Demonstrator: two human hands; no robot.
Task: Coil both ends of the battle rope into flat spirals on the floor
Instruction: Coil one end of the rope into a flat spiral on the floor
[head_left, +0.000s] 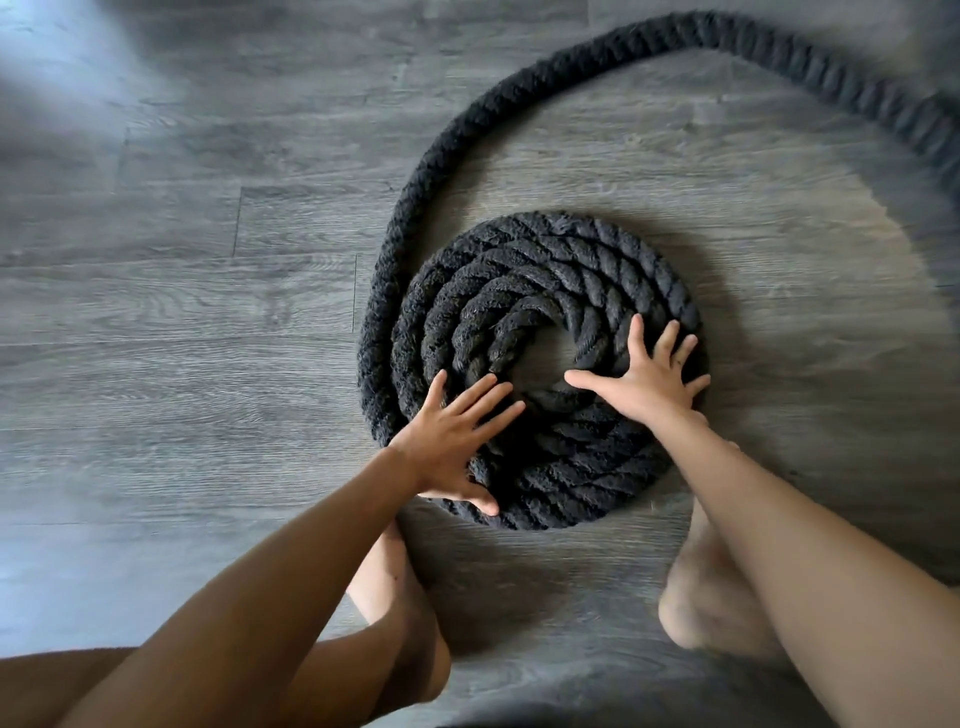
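Flat palms steady a battle rope spiral on the floor.
Left hand and right hand press with fingers spread; uneven pressure could buckle the coils.

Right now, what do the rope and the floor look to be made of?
Rope: thick black twisted fibre, matt and fuzzy; plied strands and a hairy surface show, though which fibre I cannot tell. Floor: grey wood-look planks with grain, seams and a slight sheen; possibly vinyl or laminate.

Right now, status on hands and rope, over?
Both hands open: left hand flat on near-left edge of the coil, right hand spread on its right side. Coil flat, several turns; loose tail curves off. Nothing blocking.
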